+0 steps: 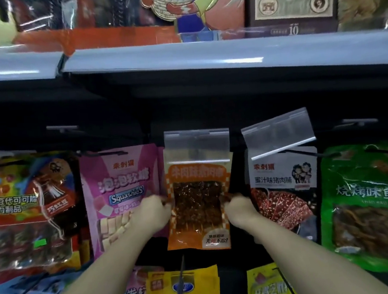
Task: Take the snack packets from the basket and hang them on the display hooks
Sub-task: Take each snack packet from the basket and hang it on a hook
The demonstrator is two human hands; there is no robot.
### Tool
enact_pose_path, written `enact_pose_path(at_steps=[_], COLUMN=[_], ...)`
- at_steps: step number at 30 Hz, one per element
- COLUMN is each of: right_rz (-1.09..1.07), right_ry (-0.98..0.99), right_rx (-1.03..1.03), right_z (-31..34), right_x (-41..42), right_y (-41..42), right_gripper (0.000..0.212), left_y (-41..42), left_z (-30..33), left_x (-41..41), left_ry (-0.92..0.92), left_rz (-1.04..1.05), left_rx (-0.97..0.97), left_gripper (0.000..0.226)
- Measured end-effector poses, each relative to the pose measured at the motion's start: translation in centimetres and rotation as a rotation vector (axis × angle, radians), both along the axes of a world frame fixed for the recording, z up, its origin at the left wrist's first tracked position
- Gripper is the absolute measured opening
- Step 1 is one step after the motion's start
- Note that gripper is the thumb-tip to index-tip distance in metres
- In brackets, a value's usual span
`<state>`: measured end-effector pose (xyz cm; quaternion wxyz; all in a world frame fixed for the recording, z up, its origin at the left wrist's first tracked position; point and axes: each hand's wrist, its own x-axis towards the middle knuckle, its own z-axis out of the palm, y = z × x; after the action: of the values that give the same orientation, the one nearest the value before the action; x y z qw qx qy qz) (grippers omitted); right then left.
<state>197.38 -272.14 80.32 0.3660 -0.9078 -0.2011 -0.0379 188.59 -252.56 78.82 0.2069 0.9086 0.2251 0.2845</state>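
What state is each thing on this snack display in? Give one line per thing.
Orange packet: hanging upright, held at both side edges.
Left hand: grips the packet's left edge.
Right hand: grips its right edge.
Middle label holder: hanging level.
Right label holder: tilted up.
Pink packet: hanging.
Green packet: hanging.

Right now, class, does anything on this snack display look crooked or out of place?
Yes. The clear price-tag holder above the white pork-jerky packet is tilted, its right end raised, while the holder above the orange packet hangs level. Both hands grip that orange packet.
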Motion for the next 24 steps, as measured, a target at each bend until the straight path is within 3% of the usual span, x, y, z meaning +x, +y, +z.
enact_pose_path(at_steps=[5, 12, 19, 24], right_rz=[-0.040, 0.073, 0.083, 0.045], right_ry=[-0.028, -0.085, -0.239, -0.383], right_rx=[0.040, 0.091, -0.047, -0.196], right_z=[-0.8, -1.7, -1.8, -1.8], right_x=[0.0, -1.5, -2.6, -4.3], right_y=[0.0, -0.7, -2.3, -4.4], right_gripper=[0.022, 0.033, 0.032, 0.026], left_y=[-0.2, -0.2, -0.4, -0.8], left_z=[-0.9, -1.8, -2.3, -3.7], left_x=[-0.2, -3.1, -5.7, -10.9], left_ry=[-0.038, -0.062, -0.081, 0.072], left_rz=[0.044, 0.027, 0.074, 0.224], left_rx=[-0.008, 0.048, 0.078, 0.143], left_gripper=[0.031, 0.046, 0.048, 0.035])
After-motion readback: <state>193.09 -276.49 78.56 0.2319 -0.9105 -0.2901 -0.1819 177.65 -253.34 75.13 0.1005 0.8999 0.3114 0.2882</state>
